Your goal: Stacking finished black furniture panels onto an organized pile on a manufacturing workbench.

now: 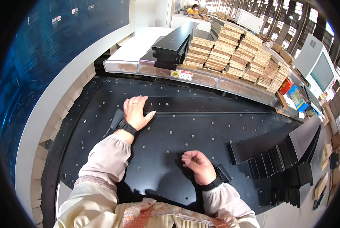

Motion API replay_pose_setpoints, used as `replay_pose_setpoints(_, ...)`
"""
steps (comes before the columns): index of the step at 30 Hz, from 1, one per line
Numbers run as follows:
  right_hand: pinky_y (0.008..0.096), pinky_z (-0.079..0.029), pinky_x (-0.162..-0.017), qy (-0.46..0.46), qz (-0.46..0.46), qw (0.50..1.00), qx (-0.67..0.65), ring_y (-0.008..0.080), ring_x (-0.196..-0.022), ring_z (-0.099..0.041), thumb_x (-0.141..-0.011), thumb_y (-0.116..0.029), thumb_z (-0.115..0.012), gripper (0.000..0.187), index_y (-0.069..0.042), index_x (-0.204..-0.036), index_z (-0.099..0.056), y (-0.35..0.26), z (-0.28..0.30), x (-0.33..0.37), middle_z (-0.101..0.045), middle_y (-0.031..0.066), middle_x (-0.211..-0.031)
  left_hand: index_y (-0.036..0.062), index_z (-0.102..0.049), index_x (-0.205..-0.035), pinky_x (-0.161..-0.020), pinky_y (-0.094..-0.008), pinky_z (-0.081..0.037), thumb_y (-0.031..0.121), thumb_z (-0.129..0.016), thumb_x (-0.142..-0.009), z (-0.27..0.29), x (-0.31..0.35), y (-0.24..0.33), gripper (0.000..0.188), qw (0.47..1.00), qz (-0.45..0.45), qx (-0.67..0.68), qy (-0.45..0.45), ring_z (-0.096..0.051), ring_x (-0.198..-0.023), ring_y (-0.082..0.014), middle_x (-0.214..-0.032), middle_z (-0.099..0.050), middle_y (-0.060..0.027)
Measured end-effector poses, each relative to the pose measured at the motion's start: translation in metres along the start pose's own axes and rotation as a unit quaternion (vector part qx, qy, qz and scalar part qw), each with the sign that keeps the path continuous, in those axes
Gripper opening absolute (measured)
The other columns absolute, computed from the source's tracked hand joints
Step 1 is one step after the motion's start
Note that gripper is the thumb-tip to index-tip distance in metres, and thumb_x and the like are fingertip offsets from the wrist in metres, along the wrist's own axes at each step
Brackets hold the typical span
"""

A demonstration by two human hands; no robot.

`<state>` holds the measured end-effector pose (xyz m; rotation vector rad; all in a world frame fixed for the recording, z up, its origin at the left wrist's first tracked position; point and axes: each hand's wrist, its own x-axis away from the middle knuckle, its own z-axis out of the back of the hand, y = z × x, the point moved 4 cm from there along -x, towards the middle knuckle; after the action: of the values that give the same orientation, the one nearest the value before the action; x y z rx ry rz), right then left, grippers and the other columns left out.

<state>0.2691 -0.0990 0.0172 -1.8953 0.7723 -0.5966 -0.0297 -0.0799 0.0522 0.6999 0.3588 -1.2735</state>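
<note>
At the far left, a blue glossy panel [69,49] stands in a pale, curved frame. Next comes the left hand [136,113], at the left end of a long, narrow black board [211,104], its thumb spread apart from its fingers (a ring shows on one of them). The board lies flat on a black tabletop [158,167] dotted with small round studs, running rightward from that hand. Beyond it, dark boards [173,40] are stacked on a ledge. The right hand [199,167] is nearer the person, over the tabletop, fingers curled inward; whether they meet the thumb, I cannot tell. Behind, piled boards show chipboard edges [232,49]. Farther right are grouped black panels [282,154] and a computer monitor [320,68].
</note>
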Motion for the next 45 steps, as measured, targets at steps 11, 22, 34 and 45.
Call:
replay_pose_setpoints(11,0.0313,-0.048,-0.089,0.115,0.025,0.993,-0.006,0.0175,-0.101,-0.059,-0.088,-0.003,-0.056,0.033,0.000,-0.120,-0.050,-0.003,0.023,-0.002,-0.059,0.0096,-0.111,0.0108,-0.033,-0.143,-0.109,-0.0631,-0.016,0.063,-0.077,-0.054,0.054,0.066,0.021,0.112,0.937,-0.091,-0.004,-0.338,-0.025,-0.139,-0.0349,-0.145,-0.037,-0.0176)
replay_pose_setpoints(22,0.0353,-0.047,-0.091,0.190,0.006,0.976,-0.101,0.0230,-0.106,-0.056,-0.090,-0.013,-0.058,0.055,0.004,-0.135,-0.031,0.004,0.001,0.010,-0.055,0.0129,-0.112,0.0058,-0.041,-0.135,-0.100,-0.0418,-0.039,0.030,-0.082,-0.050,0.127,0.109,-0.007,0.097,0.958,-0.017,0.085,-0.274,-0.051,-0.115,-0.0355,-0.119,-0.058,-0.0181)
replay_pose_setpoints(34,0.0371,-0.054,-0.070,0.134,-0.012,0.941,-0.311,0.0262,-0.081,-0.064,-0.093,-0.014,-0.056,0.015,-0.003,-0.101,-0.051,0.028,-0.033,-0.023,-0.062,0.0102,-0.089,0.0039,-0.048,-0.124,-0.094,-0.0405,-0.043,0.024,-0.084,-0.046,0.216,0.150,-0.007,0.089,0.967,-0.017,0.026,-0.252,-0.054,-0.107,-0.0349,-0.111,-0.060,-0.0160)
replay_pose_setpoints(45,0.0456,-0.049,-0.093,0.048,0.073,0.944,-0.317,0.0303,-0.105,-0.060,-0.094,-0.006,-0.049,0.022,0.001,-0.114,-0.054,0.010,-0.032,-0.028,-0.062,0.0171,-0.111,0.0021,-0.050,-0.128,-0.086,-0.0289,-0.043,0.031,-0.051,-0.096,0.234,0.214,-0.100,0.043,0.701,0.361,0.614,-0.047,-0.057,-0.096,-0.0136,-0.113,-0.062,-0.0037)
